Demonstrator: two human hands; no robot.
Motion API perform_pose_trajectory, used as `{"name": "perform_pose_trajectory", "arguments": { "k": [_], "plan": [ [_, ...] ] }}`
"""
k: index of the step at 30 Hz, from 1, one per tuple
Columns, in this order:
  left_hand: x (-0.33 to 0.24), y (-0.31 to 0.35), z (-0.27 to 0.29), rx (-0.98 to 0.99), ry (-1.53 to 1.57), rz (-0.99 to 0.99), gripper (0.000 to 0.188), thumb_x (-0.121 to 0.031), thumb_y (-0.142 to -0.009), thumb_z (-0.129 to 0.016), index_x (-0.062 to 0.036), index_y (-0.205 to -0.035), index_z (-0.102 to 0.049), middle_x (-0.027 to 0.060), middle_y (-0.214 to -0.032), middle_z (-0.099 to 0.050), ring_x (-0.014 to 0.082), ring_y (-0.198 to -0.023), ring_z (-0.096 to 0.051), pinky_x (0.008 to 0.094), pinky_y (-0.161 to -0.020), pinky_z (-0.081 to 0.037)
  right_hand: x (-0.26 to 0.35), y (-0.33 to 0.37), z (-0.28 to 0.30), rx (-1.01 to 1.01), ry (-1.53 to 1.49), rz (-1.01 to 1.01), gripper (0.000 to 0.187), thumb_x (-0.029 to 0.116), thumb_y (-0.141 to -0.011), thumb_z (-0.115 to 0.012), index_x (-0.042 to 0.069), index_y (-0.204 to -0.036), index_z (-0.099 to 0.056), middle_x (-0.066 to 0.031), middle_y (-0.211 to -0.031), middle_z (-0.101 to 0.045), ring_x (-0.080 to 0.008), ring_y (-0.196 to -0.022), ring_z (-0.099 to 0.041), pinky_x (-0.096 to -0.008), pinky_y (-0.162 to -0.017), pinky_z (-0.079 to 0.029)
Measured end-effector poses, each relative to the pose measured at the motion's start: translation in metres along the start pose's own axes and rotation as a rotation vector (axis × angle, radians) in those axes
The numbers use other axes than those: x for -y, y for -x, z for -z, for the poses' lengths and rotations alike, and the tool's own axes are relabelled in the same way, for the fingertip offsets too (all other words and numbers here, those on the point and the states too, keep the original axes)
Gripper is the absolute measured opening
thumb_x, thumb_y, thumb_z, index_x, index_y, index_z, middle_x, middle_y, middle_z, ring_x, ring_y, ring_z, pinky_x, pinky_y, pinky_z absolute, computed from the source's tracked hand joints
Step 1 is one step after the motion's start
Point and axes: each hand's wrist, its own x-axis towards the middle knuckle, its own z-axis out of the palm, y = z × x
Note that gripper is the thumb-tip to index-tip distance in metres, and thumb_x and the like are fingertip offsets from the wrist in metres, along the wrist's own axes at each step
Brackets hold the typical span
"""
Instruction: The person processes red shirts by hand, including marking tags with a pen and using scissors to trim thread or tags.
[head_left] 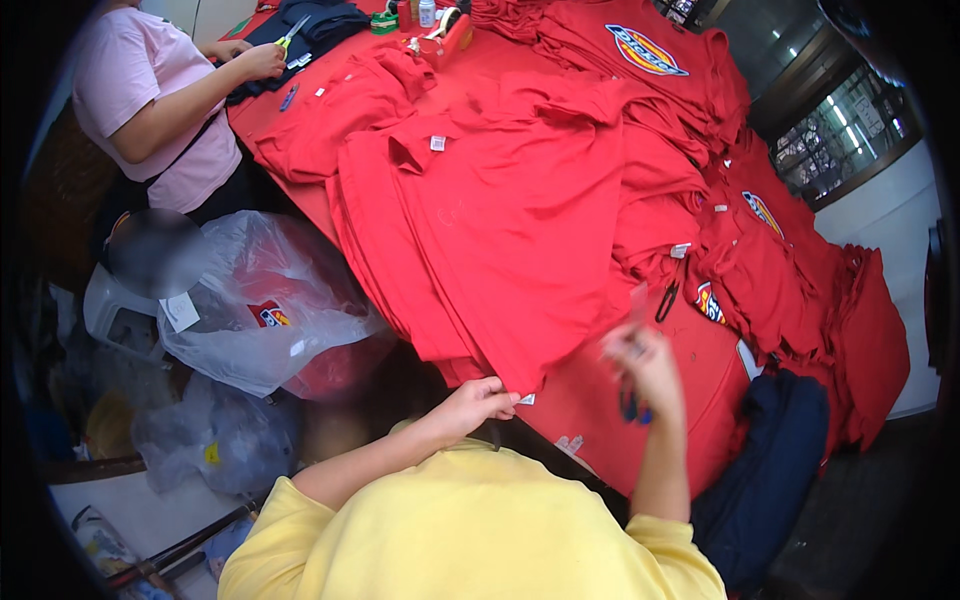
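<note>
A red T-shirt [510, 220] lies spread on the table in front of me, one corner drawn toward my body. My left hand [478, 408] pinches that corner at the near table edge, next to a small white label [527, 399]. Off to the right, my right hand [645, 365] is raised over the table, smeared by motion and apart from the shirt. Its fingers are closed round what look like scissors [630, 402]; their dark and blue handles show below the fingers, and a faint blade points away from me.
More red shirts [640, 110] are heaped at the back and right. A black slim tool [667, 300] lies right of the shirt. Dark blue cloth [770, 470] hangs at the right edge. Leftward, a co-worker holds yellow-green scissors [292, 35]; a clear bag [260, 300] stands below.
</note>
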Motion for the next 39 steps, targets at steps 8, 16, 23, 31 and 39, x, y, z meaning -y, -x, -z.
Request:
{"name": "perform_pose_trajectory", "arguments": {
  "k": [8,16,23,31,39],
  "plan": [
    [0.006,-0.011,-0.016,0.003,-0.008,0.061,0.032,-0.030,-0.096,-0.053,-0.0010,-0.087,-0.062,0.0073,-0.081,-0.066,0.0124,-0.071,-0.064,0.0240,-0.065,-0.051,-0.065,0.058,-0.109,-0.096,-0.476,-0.095,0.023,0.010,-0.085,-0.068,0.007,-0.090,-0.045,0.0007,-0.063,-0.052,-0.0048,-0.043,-0.044,-0.0188,-0.037,-0.030],
    [-0.074,-0.048,0.020,-0.592,-1.144,-0.762,0.021,-0.021,-0.087,-0.064,0.0001,-0.088,-0.063,0.0079,-0.076,-0.064,0.0227,-0.068,-0.063,0.0326,-0.065,-0.050,-0.076,0.079,-0.072,-0.109,-0.482,-0.172,0.025,0.001,-0.083,-0.066,0.007,-0.090,-0.042,0.0019,-0.061,-0.045,-0.0053,-0.042,-0.041,-0.0197,-0.036,-0.030],
    [-0.121,-0.120,0.111,-0.678,-0.966,-0.779,0.014,-0.014,-0.080,-0.068,-0.0012,-0.086,-0.066,0.0141,-0.081,-0.064,0.0280,-0.071,-0.062,0.0377,-0.068,-0.050,-0.097,0.078,-0.057,-0.324,-0.433,-0.196,0.023,0.000,-0.083,-0.064,0.007,-0.093,-0.044,0.0015,-0.061,-0.045,-0.0063,-0.042,-0.043,-0.0207,-0.036,-0.033],
    [-0.155,0.032,0.131,0.139,-1.167,0.398,0.044,-0.040,-0.089,-0.061,0.0007,-0.074,-0.069,0.0049,-0.058,-0.063,0.0118,-0.054,-0.061,0.0279,-0.057,-0.050,-0.107,0.072,-0.048,-0.399,-0.619,-0.266,0.021,0.001,-0.085,-0.063,0.008,-0.093,-0.045,0.0024,-0.061,-0.044,-0.0066,-0.042,-0.045,-0.0205,-0.034,-0.032],
    [-0.185,-0.128,0.208,-1.079,-1.452,-0.902,0.034,-0.029,-0.088,-0.062,0.0032,-0.098,-0.063,0.0193,-0.092,-0.067,0.0357,-0.085,-0.063,0.0437,-0.078,-0.048,-0.069,0.068,-0.033,-0.350,-0.695,-0.137,0.025,-0.001,-0.083,-0.064,0.010,-0.096,-0.045,0.0021,-0.069,-0.044,-0.0063,-0.047,-0.042,-0.0205,-0.040,-0.036]
  ]
}}
